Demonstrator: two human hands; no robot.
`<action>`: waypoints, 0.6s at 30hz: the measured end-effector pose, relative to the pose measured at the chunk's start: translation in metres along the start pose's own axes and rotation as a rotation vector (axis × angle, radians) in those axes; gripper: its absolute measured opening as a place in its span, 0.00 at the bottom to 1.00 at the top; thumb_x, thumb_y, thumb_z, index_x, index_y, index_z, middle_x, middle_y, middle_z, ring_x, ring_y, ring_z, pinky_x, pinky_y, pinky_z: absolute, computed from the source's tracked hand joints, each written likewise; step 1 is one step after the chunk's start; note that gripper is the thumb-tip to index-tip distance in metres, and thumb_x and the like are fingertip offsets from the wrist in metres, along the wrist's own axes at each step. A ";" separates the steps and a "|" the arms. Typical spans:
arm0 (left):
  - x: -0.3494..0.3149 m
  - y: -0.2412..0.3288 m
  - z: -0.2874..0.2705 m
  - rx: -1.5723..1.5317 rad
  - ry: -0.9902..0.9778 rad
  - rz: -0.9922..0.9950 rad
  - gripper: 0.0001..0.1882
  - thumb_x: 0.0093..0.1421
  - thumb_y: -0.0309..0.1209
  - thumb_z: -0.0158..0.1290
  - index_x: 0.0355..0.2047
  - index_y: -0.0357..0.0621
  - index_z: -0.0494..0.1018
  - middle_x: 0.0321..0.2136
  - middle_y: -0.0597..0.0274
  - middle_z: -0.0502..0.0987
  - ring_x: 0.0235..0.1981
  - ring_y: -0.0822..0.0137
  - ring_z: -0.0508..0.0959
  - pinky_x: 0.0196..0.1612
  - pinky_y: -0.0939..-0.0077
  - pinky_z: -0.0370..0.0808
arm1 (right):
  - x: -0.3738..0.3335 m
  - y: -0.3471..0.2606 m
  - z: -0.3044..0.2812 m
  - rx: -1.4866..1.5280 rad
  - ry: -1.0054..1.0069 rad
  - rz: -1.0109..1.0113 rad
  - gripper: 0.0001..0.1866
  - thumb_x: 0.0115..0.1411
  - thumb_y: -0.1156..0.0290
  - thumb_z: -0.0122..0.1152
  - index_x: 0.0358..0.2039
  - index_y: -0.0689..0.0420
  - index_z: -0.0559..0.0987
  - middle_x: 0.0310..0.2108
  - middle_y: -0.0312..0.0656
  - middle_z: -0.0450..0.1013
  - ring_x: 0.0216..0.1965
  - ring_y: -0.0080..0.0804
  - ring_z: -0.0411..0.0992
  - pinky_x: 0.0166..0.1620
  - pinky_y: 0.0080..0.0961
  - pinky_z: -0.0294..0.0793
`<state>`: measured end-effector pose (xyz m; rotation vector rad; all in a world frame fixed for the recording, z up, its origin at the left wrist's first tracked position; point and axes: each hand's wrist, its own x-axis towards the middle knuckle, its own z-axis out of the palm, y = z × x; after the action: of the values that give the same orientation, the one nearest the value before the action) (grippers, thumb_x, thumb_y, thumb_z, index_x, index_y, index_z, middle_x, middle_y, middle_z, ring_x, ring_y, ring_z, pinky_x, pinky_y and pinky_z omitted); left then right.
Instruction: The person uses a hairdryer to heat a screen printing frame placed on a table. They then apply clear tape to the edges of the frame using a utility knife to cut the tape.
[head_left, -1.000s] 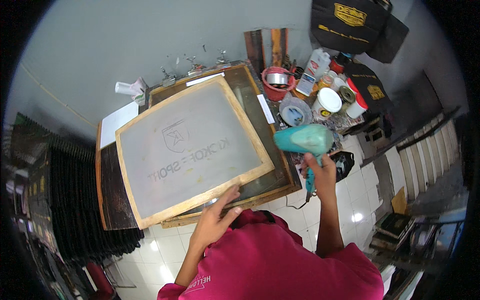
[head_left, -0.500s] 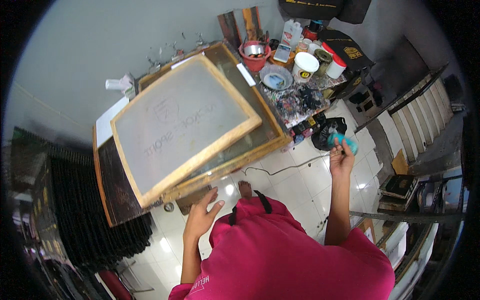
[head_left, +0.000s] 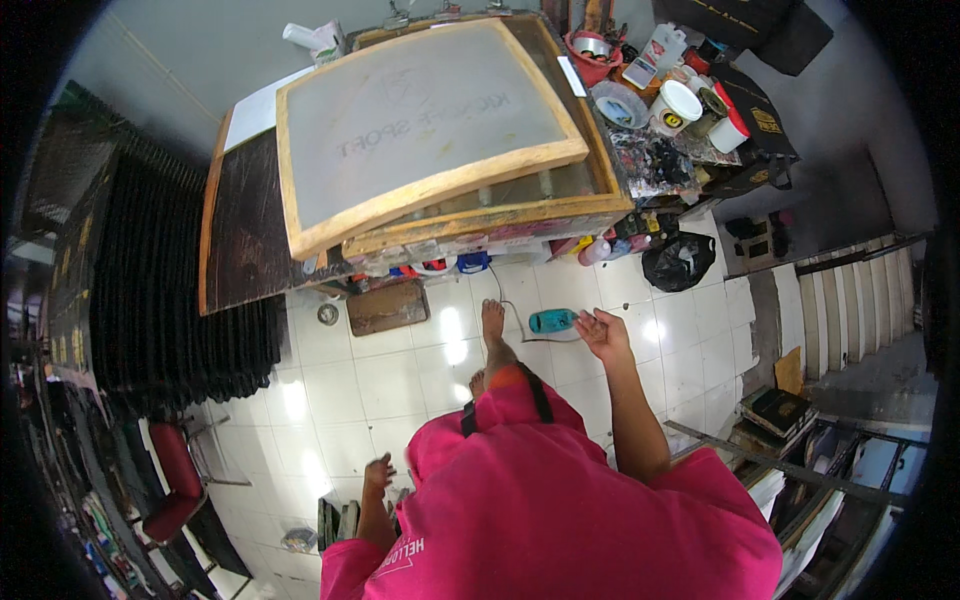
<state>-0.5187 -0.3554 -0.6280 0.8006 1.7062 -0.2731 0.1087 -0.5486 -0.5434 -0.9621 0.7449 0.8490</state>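
Note:
At the lower middle my right hand [head_left: 602, 335] is closed on one end of a teal plastic bottle [head_left: 552, 320], held sideways above the tiled floor. My left hand [head_left: 377, 474], partly blurred, hangs low beside my pink shirt with its fingers apart and nothing in them. In front of me a wood-framed mesh printing screen [head_left: 430, 120] with faint mirrored lettering rests at an angle on a larger wood-framed glass-topped table [head_left: 470, 237]. Neither hand touches the screen.
Right of the screen, a paint-smeared shelf [head_left: 650, 165] bears a white tub [head_left: 676, 106], a bowl [head_left: 620, 104] and a red basket [head_left: 592, 62]. A black plastic bag [head_left: 680, 262] sits on the floor. Black bags [head_left: 190, 270] hang at left; a metal rack [head_left: 800, 465] stands at right.
The teal bottle has moved left in my right hand, closer to my body's midline. My left hand has dropped back from near the screen to my side. The view has shifted downward.

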 end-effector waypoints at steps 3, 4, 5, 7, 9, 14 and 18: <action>0.012 -0.101 -0.014 0.148 -0.065 -0.161 0.28 0.65 0.48 0.59 0.60 0.47 0.75 0.38 0.50 0.84 0.37 0.58 0.85 0.35 0.57 0.77 | -0.025 0.028 0.035 -0.130 -0.122 0.020 0.07 0.66 0.75 0.57 0.41 0.63 0.72 0.43 0.56 0.77 0.45 0.41 0.79 0.53 0.41 0.79; 0.007 -0.118 -0.022 0.760 -0.188 0.141 0.25 0.65 0.42 0.58 0.60 0.47 0.75 0.30 0.49 0.83 0.32 0.61 0.84 0.32 0.58 0.78 | -0.015 0.034 0.038 -0.107 -0.139 0.046 0.05 0.65 0.76 0.57 0.39 0.64 0.73 0.40 0.57 0.77 0.43 0.42 0.80 0.51 0.38 0.80; 0.002 -0.111 -0.012 0.880 -0.170 0.423 0.24 0.64 0.40 0.57 0.58 0.46 0.75 0.30 0.48 0.83 0.30 0.62 0.83 0.32 0.57 0.78 | -0.003 0.037 0.038 -0.088 -0.161 0.058 0.04 0.65 0.78 0.57 0.37 0.65 0.74 0.38 0.58 0.78 0.41 0.43 0.81 0.50 0.36 0.81; -0.004 -0.091 -0.005 1.071 -0.160 0.726 0.22 0.64 0.39 0.57 0.56 0.45 0.76 0.32 0.48 0.83 0.30 0.63 0.82 0.34 0.57 0.78 | 0.036 0.035 0.014 0.129 -0.451 0.113 0.04 0.65 0.78 0.57 0.36 0.66 0.73 0.36 0.57 0.78 0.40 0.43 0.80 0.50 0.36 0.83; 0.005 -0.098 0.003 1.181 -0.135 0.692 0.21 0.64 0.40 0.57 0.54 0.44 0.77 0.35 0.52 0.83 0.33 0.64 0.82 0.36 0.58 0.77 | 0.049 0.045 0.030 0.153 -0.488 0.137 0.04 0.65 0.77 0.55 0.36 0.66 0.73 0.34 0.55 0.77 0.38 0.43 0.79 0.50 0.37 0.82; -0.032 0.018 0.043 -0.106 -0.193 0.243 0.24 0.64 0.46 0.58 0.54 0.43 0.77 0.46 0.62 0.82 0.45 0.62 0.81 0.46 0.66 0.72 | 0.039 0.050 0.087 0.112 -0.168 -0.036 0.04 0.65 0.77 0.52 0.35 0.64 0.72 0.30 0.50 0.75 0.33 0.40 0.77 0.48 0.42 0.82; -0.076 0.096 0.045 -0.040 -0.059 0.391 0.27 0.66 0.47 0.57 0.58 0.42 0.75 0.48 0.59 0.82 0.49 0.62 0.82 0.50 0.64 0.73 | 0.085 0.060 0.080 0.093 -0.236 0.109 0.05 0.66 0.78 0.48 0.35 0.64 0.73 0.30 0.52 0.76 0.28 0.41 0.77 0.38 0.39 0.83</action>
<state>-0.4157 -0.3375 -0.5494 1.0643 1.4586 0.0060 0.1096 -0.4339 -0.6075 -0.7290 0.6315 0.9958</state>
